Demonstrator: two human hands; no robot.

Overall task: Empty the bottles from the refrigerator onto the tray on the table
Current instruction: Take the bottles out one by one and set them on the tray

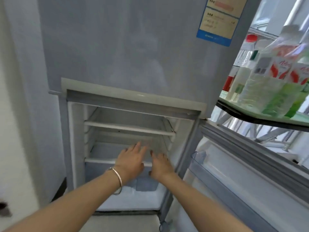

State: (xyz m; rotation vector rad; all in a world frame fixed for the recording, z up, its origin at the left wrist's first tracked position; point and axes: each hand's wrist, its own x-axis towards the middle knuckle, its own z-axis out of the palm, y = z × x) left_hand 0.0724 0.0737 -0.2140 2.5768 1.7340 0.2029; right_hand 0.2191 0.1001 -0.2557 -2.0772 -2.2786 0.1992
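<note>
1. The refrigerator (133, 56) fills most of the view; its grey upper door is closed and carries a blue-edged label (219, 19) near the top right corner.
2. The lower door (242, 173) is swung open to the right, showing its grey seal and a clear door bin (200, 158).
3. The lower compartment (127, 148) stands open, with two white-edged shelves (130, 127) that appear bare and a frosty floor below.
4. To the right, a table (250, 117) with a dark edge carries a pale green tray (224, 97).
5. On that tray stand the bottles (270, 84): large clear ones with red, white and green labels, and behind them smaller ones, one with a red cap (251, 38).
6. The left hand (132, 160) reaches into the compartment at the level of the lower shelf, fingers spread and flat, holding nothing.
7. The right hand (161, 166) lies just beside it, fingers extended and loosely apart, also holding nothing.
8. A silver bangle (117, 180) circles the left wrist.
</note>
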